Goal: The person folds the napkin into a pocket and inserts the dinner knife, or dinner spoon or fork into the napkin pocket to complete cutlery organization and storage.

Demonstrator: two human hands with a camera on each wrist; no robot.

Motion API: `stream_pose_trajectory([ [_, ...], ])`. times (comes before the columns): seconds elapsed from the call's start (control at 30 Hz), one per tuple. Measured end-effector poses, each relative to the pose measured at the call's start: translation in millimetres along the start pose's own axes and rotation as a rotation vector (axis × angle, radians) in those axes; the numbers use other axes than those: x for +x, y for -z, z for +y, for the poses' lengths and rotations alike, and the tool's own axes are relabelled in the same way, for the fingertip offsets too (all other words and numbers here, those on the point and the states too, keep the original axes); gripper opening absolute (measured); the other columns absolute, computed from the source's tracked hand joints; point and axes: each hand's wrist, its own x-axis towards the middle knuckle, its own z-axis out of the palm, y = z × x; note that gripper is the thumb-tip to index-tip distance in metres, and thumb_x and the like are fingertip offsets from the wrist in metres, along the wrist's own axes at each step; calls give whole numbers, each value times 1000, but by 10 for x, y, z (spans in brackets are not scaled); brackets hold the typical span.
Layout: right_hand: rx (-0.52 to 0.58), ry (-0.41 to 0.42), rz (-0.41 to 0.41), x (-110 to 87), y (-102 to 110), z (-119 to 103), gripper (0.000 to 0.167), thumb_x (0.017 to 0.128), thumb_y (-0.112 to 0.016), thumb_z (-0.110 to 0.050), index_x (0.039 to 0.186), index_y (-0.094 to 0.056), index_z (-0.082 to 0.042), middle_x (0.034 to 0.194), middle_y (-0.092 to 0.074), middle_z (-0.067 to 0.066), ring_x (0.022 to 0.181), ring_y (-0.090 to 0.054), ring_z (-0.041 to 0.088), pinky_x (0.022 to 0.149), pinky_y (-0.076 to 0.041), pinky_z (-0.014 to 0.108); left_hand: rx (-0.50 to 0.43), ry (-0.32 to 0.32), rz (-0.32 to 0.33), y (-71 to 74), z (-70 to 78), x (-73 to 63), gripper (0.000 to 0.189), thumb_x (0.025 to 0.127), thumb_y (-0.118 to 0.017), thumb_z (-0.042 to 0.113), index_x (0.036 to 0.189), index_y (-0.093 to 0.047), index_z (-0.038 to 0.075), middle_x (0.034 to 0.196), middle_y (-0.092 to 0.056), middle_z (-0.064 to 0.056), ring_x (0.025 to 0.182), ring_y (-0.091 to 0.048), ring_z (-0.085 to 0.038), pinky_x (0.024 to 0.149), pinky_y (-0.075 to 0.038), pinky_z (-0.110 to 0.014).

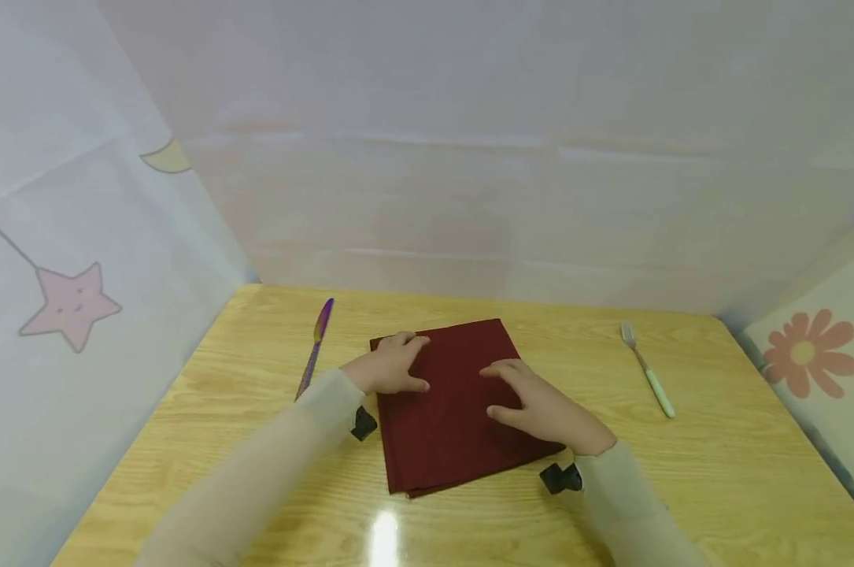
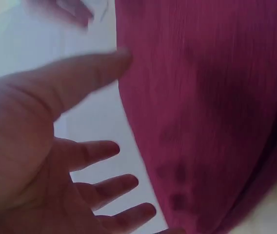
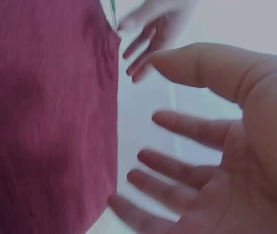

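Observation:
A dark red folded cloth (image 1: 455, 425) lies slightly turned on the wooden table, its layered edges showing at the left and front. Over its upper left part is my left hand (image 1: 391, 366), fingers spread and thumb pointing right. My right hand (image 1: 540, 402) hovers over the cloth's right side with fingers loosely bent and thumb apart. Both wrist views show the fingers separated, with nothing between them, and the cloth (image 2: 202, 97) below. Shadows of the fingers fall on the cloth in the left wrist view.
A purple table knife (image 1: 316, 346) lies left of the cloth, its handle end close to the left sleeve. To the right lies a fork (image 1: 648, 370) with a pale green handle. White printed curtains (image 1: 469, 197) stand along the table's back and sides.

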Motion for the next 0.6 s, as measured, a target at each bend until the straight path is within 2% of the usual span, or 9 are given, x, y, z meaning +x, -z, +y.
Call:
stream_pose_trajectory([
  [0.1,9,-107,-35,62,22,102,72,93,-76,-21,154,-39,-6,156,-34,21,141,-38,37,110,-38,55,25,4,-66,-131,105,3,96,92,-76,41,163,-20,10,167,-11,-21,152,-10,-46,117,-24,-62],
  [0.23,-19,-212,-100,188,-34,139,88,85,-84,-21,157,-35,-7,158,-30,23,141,-39,38,109,-39,56,77,-1,-132,-276,151,40,110,83,-81,52,164,-16,17,169,-5,-16,153,-6,-43,116,-21,-66],
  [0.4,-117,-297,-156,295,-105,9,91,81,-87,-21,157,-38,-9,159,-29,26,142,-38,41,105,-42,59,245,8,-220,-364,147,53,119,75,-82,62,165,-13,24,170,0,-11,154,1,-40,118,-17,-65],
  [0.47,-159,-318,-167,319,-124,-32,89,79,-88,-21,155,-42,-9,158,-30,27,143,-36,43,104,-43,61,321,5,-250,-369,129,45,121,73,-81,64,165,-11,27,170,3,-9,154,4,-39,120,-16,-62],
  [0.6,-199,-335,-164,310,-164,-63,86,77,-89,-20,152,-48,-10,158,-30,28,144,-30,50,107,-39,64,399,5,-288,-342,97,-24,125,71,-80,66,165,-6,29,170,6,-6,154,7,-39,122,-16,-53],
])
